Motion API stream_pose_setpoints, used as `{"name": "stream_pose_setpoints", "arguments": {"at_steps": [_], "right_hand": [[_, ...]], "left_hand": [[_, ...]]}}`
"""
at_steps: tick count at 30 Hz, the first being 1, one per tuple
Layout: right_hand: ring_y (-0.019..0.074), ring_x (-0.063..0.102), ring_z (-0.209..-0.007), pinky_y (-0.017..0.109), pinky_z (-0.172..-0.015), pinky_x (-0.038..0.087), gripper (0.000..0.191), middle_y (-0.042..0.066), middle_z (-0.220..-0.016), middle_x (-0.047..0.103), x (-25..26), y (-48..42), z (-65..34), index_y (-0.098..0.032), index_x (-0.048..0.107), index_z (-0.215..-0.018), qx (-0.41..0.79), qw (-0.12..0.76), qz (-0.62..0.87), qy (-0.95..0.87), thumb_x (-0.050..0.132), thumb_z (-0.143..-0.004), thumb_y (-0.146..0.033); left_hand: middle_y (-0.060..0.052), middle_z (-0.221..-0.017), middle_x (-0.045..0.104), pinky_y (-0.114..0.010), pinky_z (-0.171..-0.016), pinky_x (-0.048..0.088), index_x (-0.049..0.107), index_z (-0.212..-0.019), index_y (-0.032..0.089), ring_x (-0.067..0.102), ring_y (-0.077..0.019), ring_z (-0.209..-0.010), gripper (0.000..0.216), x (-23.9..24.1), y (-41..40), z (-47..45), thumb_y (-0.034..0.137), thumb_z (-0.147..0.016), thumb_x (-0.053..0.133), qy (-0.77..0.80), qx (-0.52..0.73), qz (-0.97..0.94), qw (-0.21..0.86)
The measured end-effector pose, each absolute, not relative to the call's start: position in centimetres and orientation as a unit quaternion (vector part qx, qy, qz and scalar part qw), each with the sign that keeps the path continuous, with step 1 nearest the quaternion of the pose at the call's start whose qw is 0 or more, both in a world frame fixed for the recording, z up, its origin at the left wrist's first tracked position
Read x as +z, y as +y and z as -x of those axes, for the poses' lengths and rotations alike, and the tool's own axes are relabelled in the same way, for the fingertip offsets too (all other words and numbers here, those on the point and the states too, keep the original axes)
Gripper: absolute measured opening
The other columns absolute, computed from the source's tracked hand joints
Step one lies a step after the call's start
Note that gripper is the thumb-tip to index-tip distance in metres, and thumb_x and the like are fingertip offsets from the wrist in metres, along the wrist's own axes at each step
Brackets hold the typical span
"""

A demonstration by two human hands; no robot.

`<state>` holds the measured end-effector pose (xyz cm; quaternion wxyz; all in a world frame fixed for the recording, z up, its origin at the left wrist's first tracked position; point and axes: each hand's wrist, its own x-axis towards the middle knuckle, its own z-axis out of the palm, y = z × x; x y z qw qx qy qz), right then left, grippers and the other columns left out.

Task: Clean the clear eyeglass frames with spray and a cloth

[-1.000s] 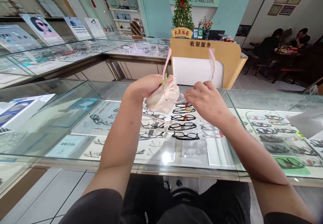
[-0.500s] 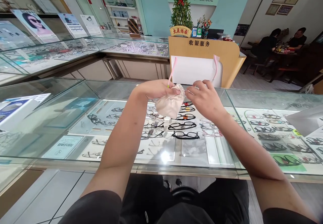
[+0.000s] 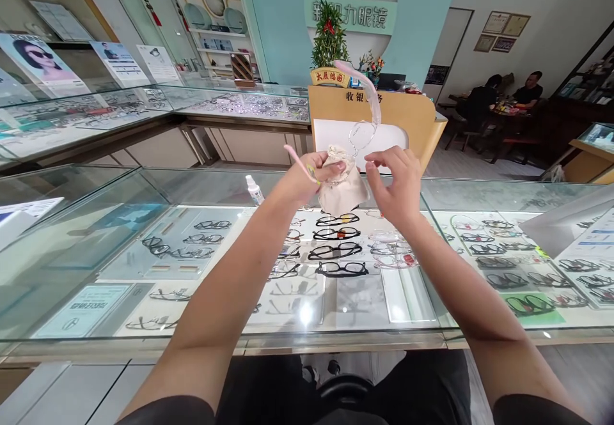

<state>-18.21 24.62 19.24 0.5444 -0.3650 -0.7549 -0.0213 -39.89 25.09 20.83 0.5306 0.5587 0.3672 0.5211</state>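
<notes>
As left hand [image 3: 307, 182] pinches cloth [image 3: 348, 192], right hand [image 3: 396, 185] hovers.

We see through one camera on our head, facing forward and down. It sits close above our left hand [image 3: 307, 181] and right hand [image 3: 397, 187], with the counter [image 3: 336, 342] below them and the desk [image 3: 425, 118] farther ahead.

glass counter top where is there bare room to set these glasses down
The glass counter top is bare along its near edge, from below the spray bottle across to the grey sheet at right. Crowded: mid-air around the left hand, cloth and glasses.
</notes>
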Motion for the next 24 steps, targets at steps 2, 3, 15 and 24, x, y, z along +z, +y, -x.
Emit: {"name": "stream_pose_setpoints", "arguments": {"at_steps": [2,3,15,24], "right_hand": [[0.0246,0.070,-0.096,0.045,-0.094,0.054,0.027,0.009,-0.104,0.081,19.6,25.1,18.1,-0.023,0.083,-0.106,0.154,0.567,0.343,-0.733,0.066,-0.106,-0.045],[0.0227,0.069,-0.092,0.043,-0.091,0.055,0.028,0.008,-0.103,0.081,19.7,25.4,18.1,-0.024,0.083,-0.104,0.236,0.568,0.325,-0.719,0.071,-0.102,-0.048],[0.0148,0.057,-0.077,0.035,-0.076,0.053,0.034,0.003,-0.099,0.085,20.3,25.7,18.1,-0.025,0.088,-0.088,0.478,0.569,0.282,-0.607,0.095,-0.075,-0.056],[0.0207,0.071,-0.099,0.037,-0.089,0.058,0.032,0.004,-0.104,0.087,20.7,25.0,18.2,-0.027,0.089,-0.088,0.475,0.578,0.278,-0.602,0.097,-0.075,-0.055]], "left_hand": [[-0.004,-0.085,0.074,-0.028,-0.067,0.047,0.081,-0.094,0.014,0.064,-0.0157,-0.072,0.061,21.0,24.6,39.0,0.045,-0.051,0.112,0.343,0.519,-0.552,0.555],[-0.004,-0.085,0.075,-0.027,-0.067,0.047,0.082,-0.095,0.014,0.064,-0.0155,-0.073,0.060,20.9,24.4,38.7,0.041,-0.050,0.112,0.334,0.517,-0.554,0.560],[-0.012,-0.096,0.081,-0.029,-0.071,0.050,0.086,-0.099,0.014,0.070,-0.0191,-0.082,0.053,21.0,23.5,38.1,0.054,-0.070,0.106,0.316,0.464,-0.596,0.575],[-0.002,-0.074,0.071,-0.030,-0.064,0.046,0.080,-0.088,0.018,0.063,-0.0163,-0.068,0.058,19.4,23.9,35.5,0.070,-0.071,0.100,0.302,0.588,-0.598,0.454]]}}
